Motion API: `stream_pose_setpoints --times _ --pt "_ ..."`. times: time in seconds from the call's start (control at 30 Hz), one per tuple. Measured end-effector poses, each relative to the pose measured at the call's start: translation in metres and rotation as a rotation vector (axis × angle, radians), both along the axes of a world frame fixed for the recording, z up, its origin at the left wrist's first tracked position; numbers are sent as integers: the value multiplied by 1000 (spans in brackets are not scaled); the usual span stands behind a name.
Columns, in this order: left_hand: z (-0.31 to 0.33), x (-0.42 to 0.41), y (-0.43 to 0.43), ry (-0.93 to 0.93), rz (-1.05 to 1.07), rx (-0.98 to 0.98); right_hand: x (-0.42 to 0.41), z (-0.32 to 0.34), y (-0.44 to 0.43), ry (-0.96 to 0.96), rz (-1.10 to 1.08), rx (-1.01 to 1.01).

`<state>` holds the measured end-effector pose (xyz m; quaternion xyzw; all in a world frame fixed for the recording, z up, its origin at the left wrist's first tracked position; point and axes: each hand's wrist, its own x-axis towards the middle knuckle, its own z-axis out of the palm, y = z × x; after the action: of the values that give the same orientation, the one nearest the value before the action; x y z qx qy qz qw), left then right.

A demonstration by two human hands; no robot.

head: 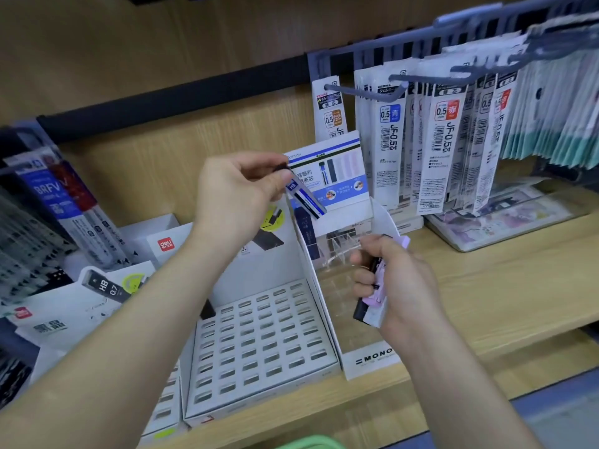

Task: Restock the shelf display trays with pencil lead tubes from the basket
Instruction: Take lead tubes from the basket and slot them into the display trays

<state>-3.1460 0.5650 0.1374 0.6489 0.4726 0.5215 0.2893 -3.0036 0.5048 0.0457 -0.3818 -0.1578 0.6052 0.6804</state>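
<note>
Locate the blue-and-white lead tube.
Head view, centre: the left hand pinches the blue-and-white lead tube in front of the blue display card, above the slotted tray.

At centre frame we pinch one lead tube (306, 199) in our left hand (240, 196). It is striped white, blue and black, marked HB, and tilted down to the right. Right of centre, our right hand (402, 283) grips a bundle of pink and black tubes (372, 286). Lower centre sits the white slotted tray (259, 345), with the MONO tray (372, 355) touching its right side. The green basket rim (311, 443) shows at the bottom edge.
</note>
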Motion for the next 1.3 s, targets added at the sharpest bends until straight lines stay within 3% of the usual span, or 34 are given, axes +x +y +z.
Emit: stream_pose_setpoints --times 0.13,0.4,0.47,0.67,0.8,0.9,0.97,1.1,1.2,1.3 --pt "-14 15 10 265 -3 6 -4 0 1 156 -39 -6" --pt "-39 22 21 698 -14 252 -2 0 1 215 -32 0" --pt "-39 25 26 772 -8 352 -2 0 1 243 -7 18" --pt "-37 32 36 942 45 408 -2 3 2 319 67 61" --pt "-34 32 11 718 103 350 -2 5 3 457 60 89" --pt "-37 29 -30 489 -19 110 -2 1 6 546 59 116" --pt "-45 27 -54 445 -133 -43 -4 0 7 541 114 133" --pt "-57 20 -67 214 -175 -211 -10 0 7 514 91 130" --pt "-57 16 -70 -41 -180 -293 -14 5 2 353 92 136" --pt "-58 17 -75 -190 -142 -257 -19 4 -2 -69 13 105"
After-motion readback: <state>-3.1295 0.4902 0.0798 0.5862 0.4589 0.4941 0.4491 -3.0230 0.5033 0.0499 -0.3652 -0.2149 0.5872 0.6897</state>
